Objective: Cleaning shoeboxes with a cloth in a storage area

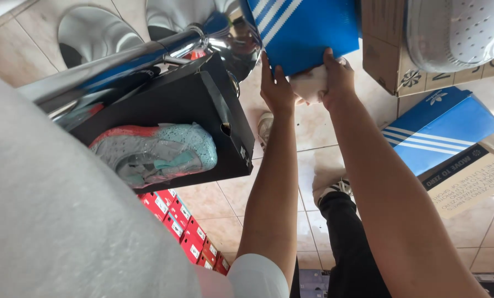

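Two hands, left hand and right hand, grips clasping blue shoebox, long axis pointing away.

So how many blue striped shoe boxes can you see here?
2. One blue striped cardboard shoe box is at the top, held by the left hand and right hand; another lies at the right. Others may be hidden.
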